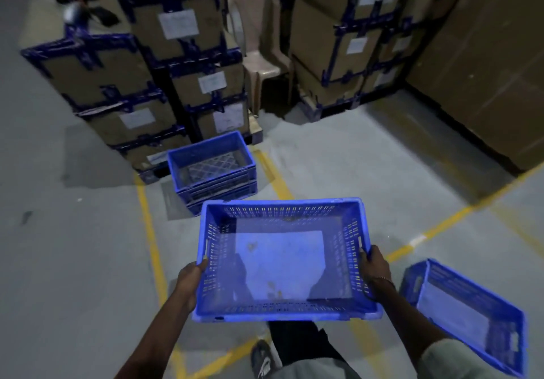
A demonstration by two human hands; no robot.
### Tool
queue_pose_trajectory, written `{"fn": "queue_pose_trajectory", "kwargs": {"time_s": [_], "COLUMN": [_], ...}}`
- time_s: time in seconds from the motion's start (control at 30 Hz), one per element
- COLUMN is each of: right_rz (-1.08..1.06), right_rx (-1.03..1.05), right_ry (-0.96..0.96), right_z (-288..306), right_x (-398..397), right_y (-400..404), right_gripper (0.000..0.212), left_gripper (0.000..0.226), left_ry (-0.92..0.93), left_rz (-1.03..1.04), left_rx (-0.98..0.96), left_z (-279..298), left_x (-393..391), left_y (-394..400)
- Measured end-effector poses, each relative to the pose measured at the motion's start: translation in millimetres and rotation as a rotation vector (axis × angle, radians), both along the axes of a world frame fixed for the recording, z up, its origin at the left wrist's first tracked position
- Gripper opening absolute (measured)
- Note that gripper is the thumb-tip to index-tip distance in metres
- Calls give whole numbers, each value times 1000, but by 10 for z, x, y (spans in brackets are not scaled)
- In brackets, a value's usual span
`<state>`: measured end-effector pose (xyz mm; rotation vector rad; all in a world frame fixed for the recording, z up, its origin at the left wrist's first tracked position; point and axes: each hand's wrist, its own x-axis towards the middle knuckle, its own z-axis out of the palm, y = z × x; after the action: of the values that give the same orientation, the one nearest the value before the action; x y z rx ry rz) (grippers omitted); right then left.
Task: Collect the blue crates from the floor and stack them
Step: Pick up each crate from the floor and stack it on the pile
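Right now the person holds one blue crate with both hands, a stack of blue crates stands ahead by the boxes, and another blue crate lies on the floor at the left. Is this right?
Not quite. In the head view the loose crate lies at the person's right, not left. The rest holds: the left hand and right hand grip the held crate, and the stack of blue crates stands ahead by the boxes.

1. Held crate [287, 261]: blue, slotted walls, open side up, roughly level, gripped at its short sides between left hand [190, 275] and right hand [375, 269].
2. Crate stack [212, 169]: nested blue crates on the floor, ahead of the left hand (count unclear).
3. Loose crate [468, 316]: blue, tilted, just right of the right hand.
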<state>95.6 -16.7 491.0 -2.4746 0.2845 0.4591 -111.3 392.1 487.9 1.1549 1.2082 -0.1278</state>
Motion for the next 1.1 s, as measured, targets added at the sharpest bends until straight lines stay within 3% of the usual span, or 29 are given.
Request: {"fn": "queue_pose_trajectory", "kwargs": {"time_s": [0.3,0.43,0.5,0.7,1.1], "right_rz": [83,156,164,220,178], "right_rx": [36,44,8,-54,-19], "right_ry": [55,84,82,115,46], "right_z": [-293,-414,-444,-520,-783], "right_x": [1105,1533,1739,2384,3789], "right_y": [1335,1863,2114,2772,4259], "right_gripper": [29,26,24,23,34], "left_gripper": [28,36,37,10,29], "left_ry": [8,88,129,75,-56], "left_rz": [195,222,202,161,245], "left_rx": [84,141,176,64,39], "left_z": [-116,-442,-338,-139,-830], "left_x": [551,737,884,1374,2611], "left_y": [900,1402,1546,2013,3543]}}
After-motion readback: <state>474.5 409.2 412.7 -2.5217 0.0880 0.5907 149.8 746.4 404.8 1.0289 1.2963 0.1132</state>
